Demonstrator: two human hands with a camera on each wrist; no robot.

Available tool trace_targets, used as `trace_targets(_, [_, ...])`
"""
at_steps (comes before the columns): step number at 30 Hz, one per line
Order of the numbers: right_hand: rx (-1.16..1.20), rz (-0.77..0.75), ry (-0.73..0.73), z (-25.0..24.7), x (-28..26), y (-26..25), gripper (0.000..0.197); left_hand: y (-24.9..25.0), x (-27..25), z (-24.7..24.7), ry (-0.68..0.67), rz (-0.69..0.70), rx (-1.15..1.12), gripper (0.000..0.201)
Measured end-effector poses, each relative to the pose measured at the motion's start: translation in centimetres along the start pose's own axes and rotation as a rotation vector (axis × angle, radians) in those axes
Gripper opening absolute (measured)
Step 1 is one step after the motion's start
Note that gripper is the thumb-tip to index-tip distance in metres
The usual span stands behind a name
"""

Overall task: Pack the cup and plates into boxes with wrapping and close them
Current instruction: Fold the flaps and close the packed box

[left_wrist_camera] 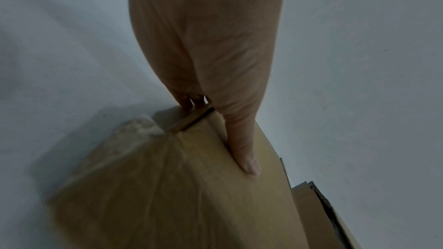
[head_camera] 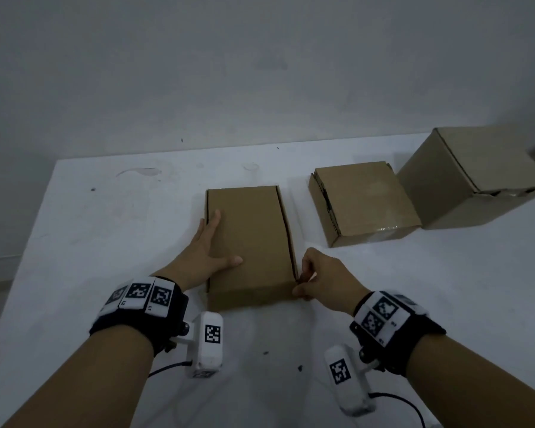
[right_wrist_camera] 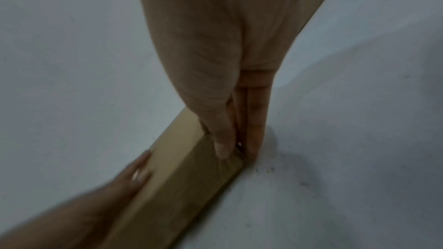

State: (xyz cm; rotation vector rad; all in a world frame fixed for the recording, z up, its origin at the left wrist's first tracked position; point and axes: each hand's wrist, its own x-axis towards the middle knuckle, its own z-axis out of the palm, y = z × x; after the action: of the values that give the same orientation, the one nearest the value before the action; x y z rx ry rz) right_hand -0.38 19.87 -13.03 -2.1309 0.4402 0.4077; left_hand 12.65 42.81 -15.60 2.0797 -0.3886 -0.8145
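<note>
Closed box [head_camera: 250,242] lay flat on the white table [head_camera: 105,242], left hand [head_camera: 209,245] pressed flat on its lid with fingers straight and spread, right hand [head_camera: 322,274] pinched its near right corner, two more boxes [head_camera: 365,202] stood well right.

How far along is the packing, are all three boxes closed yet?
The two boxes to the right, the middle box and the tall box, look closed. The near box is in hand: left hand presses its lid, right hand works its right edge. Contents are hidden.
</note>
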Motion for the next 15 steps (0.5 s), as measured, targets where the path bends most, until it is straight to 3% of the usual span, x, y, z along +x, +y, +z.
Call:
trace_targets(4, [-0.471, -0.092, 0.022, 0.5, 0.1, -0.8, 0.043, -0.2, 0.1, 0.0, 0.006, -0.005, -0.005, 0.118])
trace_targets(8, [-0.766, -0.302, 0.034, -0.3, 0.4, -1.6, 0.106, 0.3, 0.0, 0.0, 0.025, -0.003, -0.006, 0.117])
trace_targets(10, [-0.898, -0.454, -0.011, -0.1, 1.0, -2.6, 0.115, 0.7, -0.6, 0.0, 0.08, 0.0, -0.026, 0.112])
trace_targets(12, [-0.955, -0.516, -0.074, 0.6, 1.8, -3.3, 0.107, 0.2, -1.3, 0.0, 0.195, -0.011, -0.134, 0.094])
trace_targets(15, [-0.995, -0.483, -0.172, 1.4, 2.9, -3.2, 0.09, -1.0, -2.4, -0.5, 0.354, -0.174, -0.401, 0.032])
